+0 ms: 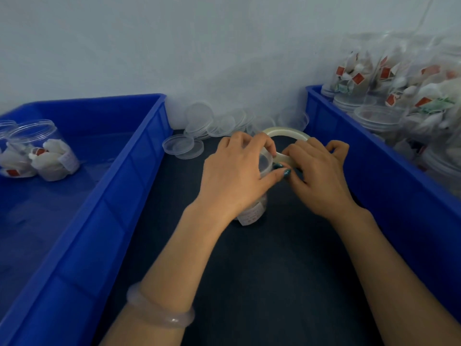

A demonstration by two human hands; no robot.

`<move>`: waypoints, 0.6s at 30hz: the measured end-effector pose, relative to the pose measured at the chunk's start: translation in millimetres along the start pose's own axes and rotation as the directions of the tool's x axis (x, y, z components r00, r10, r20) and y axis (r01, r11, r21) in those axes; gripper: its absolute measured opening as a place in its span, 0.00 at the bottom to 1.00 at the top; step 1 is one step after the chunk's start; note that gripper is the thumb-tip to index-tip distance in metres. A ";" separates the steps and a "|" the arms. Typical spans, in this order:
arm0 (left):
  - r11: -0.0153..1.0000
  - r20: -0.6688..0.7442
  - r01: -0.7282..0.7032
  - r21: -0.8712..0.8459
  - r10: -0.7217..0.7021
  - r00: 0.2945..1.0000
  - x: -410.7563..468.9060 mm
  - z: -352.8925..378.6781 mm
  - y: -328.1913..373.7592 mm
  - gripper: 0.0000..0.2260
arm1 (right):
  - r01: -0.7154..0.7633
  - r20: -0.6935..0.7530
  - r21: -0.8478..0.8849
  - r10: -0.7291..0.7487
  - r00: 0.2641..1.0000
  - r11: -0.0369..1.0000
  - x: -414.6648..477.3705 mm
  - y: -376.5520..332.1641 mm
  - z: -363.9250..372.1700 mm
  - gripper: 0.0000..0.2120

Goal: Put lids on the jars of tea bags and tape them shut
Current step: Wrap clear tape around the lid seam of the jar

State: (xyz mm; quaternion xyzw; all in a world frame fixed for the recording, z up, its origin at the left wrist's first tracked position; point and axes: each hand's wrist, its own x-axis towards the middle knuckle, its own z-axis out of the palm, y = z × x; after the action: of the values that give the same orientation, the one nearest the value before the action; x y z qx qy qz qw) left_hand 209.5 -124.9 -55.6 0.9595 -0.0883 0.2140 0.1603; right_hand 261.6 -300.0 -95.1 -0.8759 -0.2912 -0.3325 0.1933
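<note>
A clear plastic jar of tea bags stands upright on the dark table between two blue crates, a clear lid on top. My left hand grips the jar around its upper part, thumb and fingers curled at the lid's rim. My right hand holds a roll of clear tape right beside the lid, fingers curled through and around the ring. The two thumbs meet at the lid's edge. Most of the jar is hidden behind my left hand.
A blue crate on the left holds two jars of tea bags. Another blue crate on the right is piled with several filled jars. Loose clear lids lie heaped against the wall behind the jar.
</note>
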 end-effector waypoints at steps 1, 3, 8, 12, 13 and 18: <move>1.000 -0.014 0.000 -0.005 0.000 1.000 0.4 1.2 -2.8 0.25 | 0.011 0.005 0.005 -0.011 1.000 1.000 -0.2 2.0 -1.0 0.10; 0.999 -0.004 0.021 -0.041 -0.021 1.000 1.1 0.3 -9.1 0.32 | 0.036 0.006 0.003 -0.036 0.999 0.999 -0.9 6.0 -3.3 0.14; 0.989 0.103 -0.006 -0.145 0.021 0.994 2.6 -14.1 -24.3 0.30 | 0.042 -0.006 -0.029 -0.042 0.999 0.999 -0.9 9.6 -9.7 0.19; 0.973 0.178 -0.057 -0.222 0.097 0.979 1.3 -24.8 -35.0 0.26 | 0.009 -0.035 -0.046 -0.010 0.999 0.999 -1.0 13.3 -12.3 0.21; 0.968 0.194 -0.070 -0.242 0.119 0.974 1.4 -26.6 -36.7 0.25 | -0.002 -0.039 -0.044 0.000 0.999 0.999 -0.9 14.4 -12.6 0.22; 0.948 0.252 -0.090 -0.306 0.172 0.952 4.5 -31.1 -38.0 0.25 | -0.029 -0.062 -0.060 0.025 0.998 0.998 1.2 11.6 -10.7 0.24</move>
State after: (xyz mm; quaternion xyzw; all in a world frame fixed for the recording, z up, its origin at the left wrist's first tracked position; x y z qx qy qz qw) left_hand 210.6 -79.1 -37.2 0.9377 -0.2045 0.0735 0.2711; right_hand 264.7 -314.0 -88.4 -0.8746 -0.2632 -0.3652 0.1800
